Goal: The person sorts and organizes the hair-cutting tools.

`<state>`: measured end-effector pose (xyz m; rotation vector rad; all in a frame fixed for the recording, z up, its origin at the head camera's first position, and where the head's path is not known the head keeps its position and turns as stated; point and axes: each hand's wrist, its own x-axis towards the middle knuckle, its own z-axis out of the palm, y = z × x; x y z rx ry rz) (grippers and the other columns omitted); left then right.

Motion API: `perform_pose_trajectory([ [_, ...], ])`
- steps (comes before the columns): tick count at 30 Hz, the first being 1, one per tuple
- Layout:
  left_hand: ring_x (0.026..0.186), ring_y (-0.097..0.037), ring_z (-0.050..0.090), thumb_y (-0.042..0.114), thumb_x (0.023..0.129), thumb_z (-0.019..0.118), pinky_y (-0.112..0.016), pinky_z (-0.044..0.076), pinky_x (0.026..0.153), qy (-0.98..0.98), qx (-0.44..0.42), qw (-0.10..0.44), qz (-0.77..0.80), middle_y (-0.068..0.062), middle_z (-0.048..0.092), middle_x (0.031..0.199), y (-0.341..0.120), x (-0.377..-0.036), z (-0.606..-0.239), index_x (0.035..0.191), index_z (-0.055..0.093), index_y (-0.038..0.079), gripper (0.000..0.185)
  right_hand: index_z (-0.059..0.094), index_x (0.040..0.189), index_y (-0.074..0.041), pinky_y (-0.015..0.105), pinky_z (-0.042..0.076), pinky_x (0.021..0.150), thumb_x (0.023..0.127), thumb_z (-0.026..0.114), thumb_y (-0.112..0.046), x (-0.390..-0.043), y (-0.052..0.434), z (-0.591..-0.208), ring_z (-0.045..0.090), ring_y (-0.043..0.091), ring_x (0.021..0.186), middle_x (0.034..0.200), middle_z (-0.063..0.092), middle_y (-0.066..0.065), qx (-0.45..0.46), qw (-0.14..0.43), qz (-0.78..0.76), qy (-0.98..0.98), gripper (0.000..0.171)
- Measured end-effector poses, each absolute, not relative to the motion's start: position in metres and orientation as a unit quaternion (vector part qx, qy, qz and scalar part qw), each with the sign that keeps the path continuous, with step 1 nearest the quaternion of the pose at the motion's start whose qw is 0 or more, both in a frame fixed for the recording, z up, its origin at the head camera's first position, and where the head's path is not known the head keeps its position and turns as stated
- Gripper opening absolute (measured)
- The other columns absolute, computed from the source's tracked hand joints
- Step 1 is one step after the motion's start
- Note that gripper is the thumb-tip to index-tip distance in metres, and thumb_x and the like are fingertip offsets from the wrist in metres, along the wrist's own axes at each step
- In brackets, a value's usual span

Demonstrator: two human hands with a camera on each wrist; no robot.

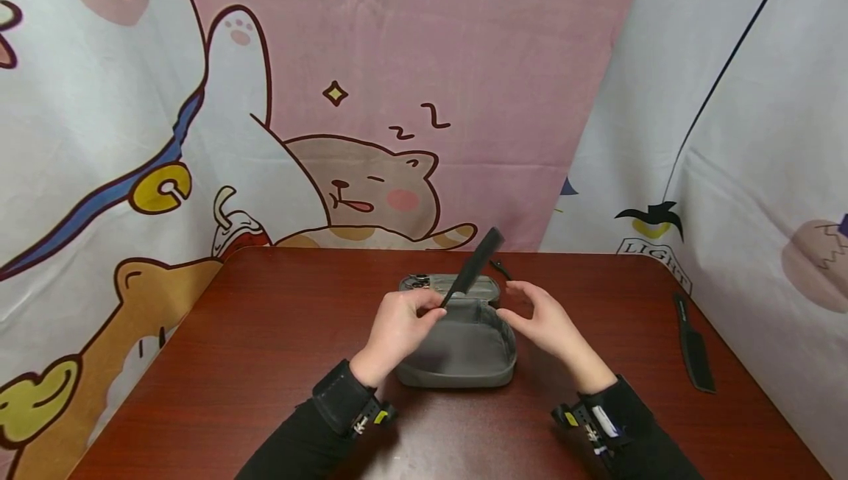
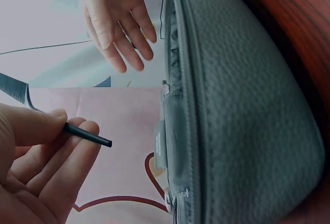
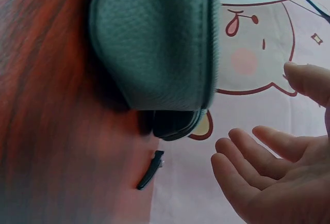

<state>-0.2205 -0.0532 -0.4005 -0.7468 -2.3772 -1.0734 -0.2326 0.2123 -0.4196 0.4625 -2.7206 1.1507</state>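
Observation:
My left hand [image 1: 400, 325] pinches a black comb [image 1: 477, 263] by its thin handle between thumb and fingers. The comb slants up and to the right, above the back of a grey zippered case [image 1: 457, 373]. That case stands with its lid folded back, and its inside looks bare in the head view. My right hand [image 1: 546, 322] is beside the case's right rim, fingers loosely spread and holding nothing. In the left wrist view the comb's handle end [image 2: 90, 134] sticks out past the fingertips. A small black hair clip [image 3: 150, 170] lies behind the case.
A second black comb [image 1: 695, 347] lies near the right edge of the brown table [image 1: 265, 333]. Behind the table hangs a cloth [image 1: 497, 97] printed with cartoon animals.

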Motion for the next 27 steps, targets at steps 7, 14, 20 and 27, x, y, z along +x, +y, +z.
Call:
perform_pose_trajectory([
  [7, 0.075, -0.013, 0.069, 0.007, 0.082, 0.080, -0.027, 0.054, 0.065, -0.861, -0.288, 0.204, -0.366, -0.001, 0.074, 0.087, -0.058, -0.222, -0.406, 0.094, 0.078, 0.007, 0.013, 0.051, 0.136, 0.006, 0.059, 0.043, 0.095, 0.093, 0.070, -0.029, -0.231, 0.216, -0.426, 0.054, 0.043, 0.119, 0.128, 0.058, 0.024, 0.137, 0.054, 0.373, -0.916, 0.059],
  [14, 0.077, -0.013, 0.068, 0.005, 0.082, 0.080, -0.027, 0.054, 0.065, -0.868, -0.305, 0.196, -0.339, -0.001, 0.074, 0.088, -0.063, -0.223, -0.412, 0.094, 0.078, 0.008, 0.013, 0.051, 0.134, 0.010, 0.056, 0.045, 0.093, 0.094, 0.070, -0.029, -0.231, 0.220, -0.432, 0.057, 0.041, 0.116, 0.126, 0.060, 0.024, 0.133, 0.025, 0.377, -0.916, 0.059],
  [20, 0.077, -0.013, 0.068, 0.005, 0.082, 0.080, -0.030, 0.055, 0.068, -0.879, -0.318, 0.195, -0.299, 0.000, 0.073, 0.087, -0.066, -0.225, -0.416, 0.093, 0.077, 0.009, 0.012, 0.050, 0.135, 0.010, 0.053, 0.047, 0.092, 0.093, 0.070, -0.029, -0.228, 0.222, -0.436, 0.058, 0.039, 0.115, 0.129, 0.059, 0.025, 0.124, -0.007, 0.379, -0.917, 0.061],
  [27, 0.074, -0.012, 0.066, 0.004, 0.082, 0.080, -0.030, 0.054, 0.065, -0.889, -0.327, 0.183, -0.265, 0.001, 0.072, 0.084, -0.068, -0.225, -0.423, 0.092, 0.077, 0.010, 0.011, 0.053, 0.132, 0.010, 0.049, 0.051, 0.086, 0.091, 0.072, -0.028, -0.226, 0.221, -0.441, 0.062, 0.035, 0.107, 0.123, 0.062, 0.022, 0.109, -0.022, 0.379, -0.919, 0.058],
])
